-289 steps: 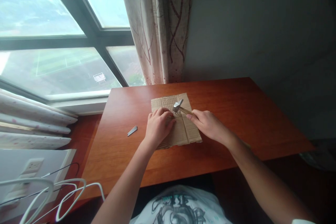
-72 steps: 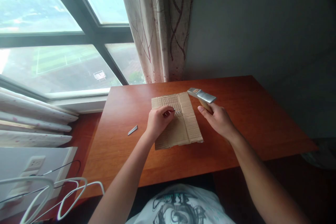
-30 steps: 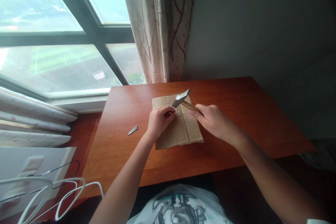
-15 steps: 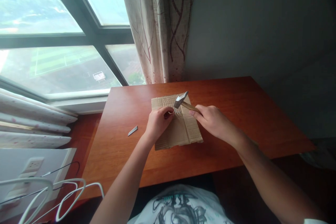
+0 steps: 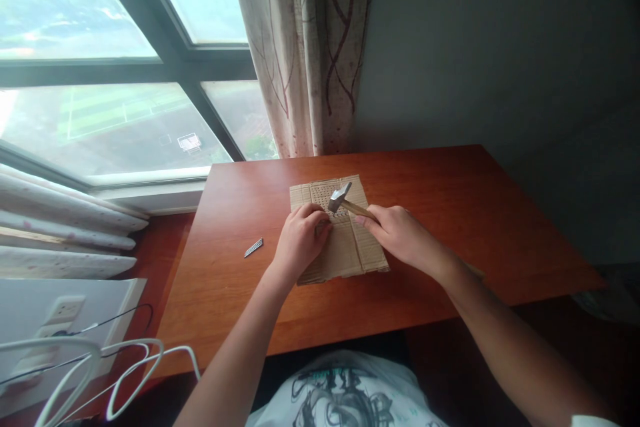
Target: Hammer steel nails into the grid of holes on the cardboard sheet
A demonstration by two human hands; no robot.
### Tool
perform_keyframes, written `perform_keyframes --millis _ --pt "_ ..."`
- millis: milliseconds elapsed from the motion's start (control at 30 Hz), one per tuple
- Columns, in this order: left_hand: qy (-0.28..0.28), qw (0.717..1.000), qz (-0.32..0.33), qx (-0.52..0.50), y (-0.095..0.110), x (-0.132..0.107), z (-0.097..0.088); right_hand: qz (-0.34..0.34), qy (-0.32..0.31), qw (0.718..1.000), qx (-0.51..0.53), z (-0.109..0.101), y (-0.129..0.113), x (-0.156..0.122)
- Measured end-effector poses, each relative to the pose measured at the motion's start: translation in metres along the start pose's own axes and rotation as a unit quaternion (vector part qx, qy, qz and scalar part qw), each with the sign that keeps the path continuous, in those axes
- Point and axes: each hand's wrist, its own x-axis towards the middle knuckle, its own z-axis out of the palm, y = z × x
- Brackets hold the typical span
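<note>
A hammer (image 5: 341, 199) with a metal head and wooden handle is gripped in my right hand (image 5: 400, 230), its head just above a flat piece of cardboard (image 5: 345, 250). Rows of small holes mark the far part of the cardboard. Over its left side, my left hand (image 5: 303, 233) is closed in a pinch close to the hammer head; whatever is between its fingertips is too small or hidden to make out. Several thin metal nails (image 5: 253, 247) lie side by side on the table, left of the cardboard.
The reddish-brown wooden table (image 5: 445, 200) stands against a grey wall and a window (image 5: 120, 127). Patterned curtains (image 5: 310, 47) hang behind it. White cables (image 5: 135, 360) loop at the lower left by a wall socket (image 5: 67, 308).
The hammer head has dropped slightly toward the cardboard and shifted a little left. My left hand's fingers have turned and closed more. The nails on the table stay put.
</note>
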Motion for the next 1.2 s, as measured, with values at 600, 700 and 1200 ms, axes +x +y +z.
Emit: perform_keyframes --millis 600,700,1200 --pt "0.001 1.0 -0.015 -0.026 0.001 -0.001 -0.001 0.002 -0.004 1.0 0.002 0.011 0.006 0.002" --pt "-0.002 0.999 -0.018 -0.026 0.002 -0.001 -0.001 0.001 -0.004 1.0 0.005 0.012 0.006 0.003" --pt "-0.004 1.0 -0.025 -0.017 0.004 0.0 -0.003 -0.02 0.128 0.987 0.099 0.015 0.017 0.0"
